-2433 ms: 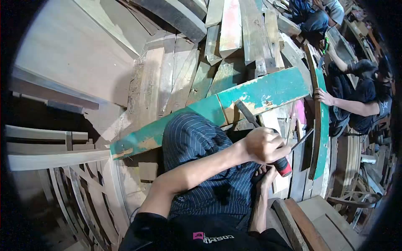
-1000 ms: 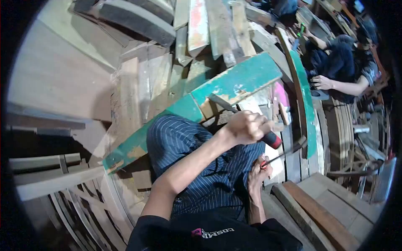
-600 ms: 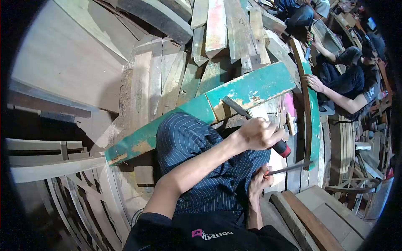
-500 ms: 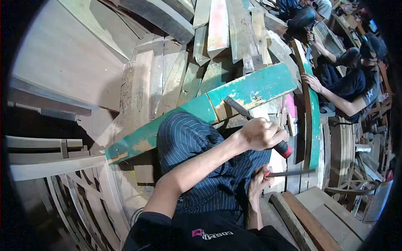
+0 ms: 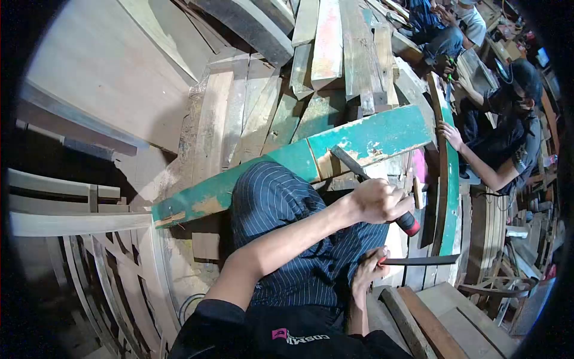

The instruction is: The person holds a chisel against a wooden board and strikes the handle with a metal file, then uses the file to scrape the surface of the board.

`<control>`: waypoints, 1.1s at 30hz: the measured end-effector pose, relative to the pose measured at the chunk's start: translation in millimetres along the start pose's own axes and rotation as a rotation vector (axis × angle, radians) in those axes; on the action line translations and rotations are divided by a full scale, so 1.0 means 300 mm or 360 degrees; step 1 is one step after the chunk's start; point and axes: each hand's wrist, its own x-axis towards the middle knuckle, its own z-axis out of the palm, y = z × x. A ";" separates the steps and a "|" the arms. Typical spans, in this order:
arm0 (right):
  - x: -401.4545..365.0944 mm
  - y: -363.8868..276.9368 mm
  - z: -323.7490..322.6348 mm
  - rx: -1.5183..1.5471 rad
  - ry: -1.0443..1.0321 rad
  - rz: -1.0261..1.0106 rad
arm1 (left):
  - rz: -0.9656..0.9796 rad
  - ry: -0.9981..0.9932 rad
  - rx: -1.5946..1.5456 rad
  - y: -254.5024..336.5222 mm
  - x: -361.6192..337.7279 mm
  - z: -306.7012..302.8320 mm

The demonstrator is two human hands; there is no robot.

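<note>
My left hand (image 5: 382,200) is wrapped round the black-and-red handle (image 5: 408,224) of a chisel. The chisel's flat metal blade (image 5: 348,160) lies over a green-painted board (image 5: 371,136), beside a patch of bare wood near a seam. This board slants across in front of my bent knee (image 5: 269,197), its paint chipped along the edges. Lower down, close to my thigh, my right hand (image 5: 368,270) grips the red end of a long, thin, dark flat-bladed tool (image 5: 421,261), which points to the right.
Weathered planks (image 5: 326,54) are piled ahead. At right a co-worker (image 5: 508,119) sits with a hand (image 5: 451,134) on another green board (image 5: 447,179); a further person (image 5: 445,30) sits behind. A slatted wooden frame (image 5: 84,224) stands at left, loose timbers (image 5: 424,314) at lower right.
The view has shifted, so the boards and planks appear slightly lower and further right. Both my hands keep their tools, and the chisel stays over the same part of the green board.
</note>
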 end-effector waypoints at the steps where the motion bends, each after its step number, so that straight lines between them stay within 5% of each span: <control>1: 0.004 0.008 -0.008 -0.0073 -0.0044 0.0070 | 0.0008 0.0026 0.0003 0.000 0.006 -0.002; 3: 0.010 0.021 -0.027 -0.0224 -0.0127 0.0212 | 0.0000 -0.0030 -0.0039 -0.001 -0.021 0.029; 8: 0.014 0.047 -0.034 -0.0025 0.0057 -0.0057 | -0.0021 -0.0049 -0.0055 0.000 -0.010 0.006; 11: 0.010 -0.028 -0.023 -0.0167 -0.0130 0.0364 | -0.0012 -0.0010 -0.0009 0.000 -0.007 0.016; 16: 0.015 -0.010 0.012 0.0047 0.0043 -0.0245 | 0.0001 0.0029 0.0009 -0.002 0.001 0.005; 19: 0.008 -0.143 -0.004 0.0252 -0.0052 0.0823 | -0.0020 0.0046 -0.0004 0.000 -0.001 0.018; 20: 0.008 -0.085 -0.009 -0.0158 -0.0133 0.0338 | -0.0020 0.0040 -0.0012 0.001 -0.003 0.016; 23: 0.026 0.066 -0.056 -0.0184 -0.0026 -0.0141 | 0.0002 0.0011 0.0018 -0.005 -0.012 0.019; 27: 0.010 -0.017 -0.009 -0.0092 -0.0079 0.0041 | -0.0008 0.0009 0.0023 -0.001 0.004 0.002; 28: 0.024 -0.024 -0.028 -0.0305 -0.0055 0.0408 | -0.0023 -0.0001 0.0010 0.000 0.000 0.005; 31: 0.026 0.025 -0.049 -0.0261 -0.0047 -0.0062 | -0.0019 0.0049 -0.0001 -0.002 0.000 0.010; 33: 0.012 0.011 -0.016 -0.0071 0.0033 -0.0052 | -0.0020 0.0000 0.0031 0.004 0.001 0.002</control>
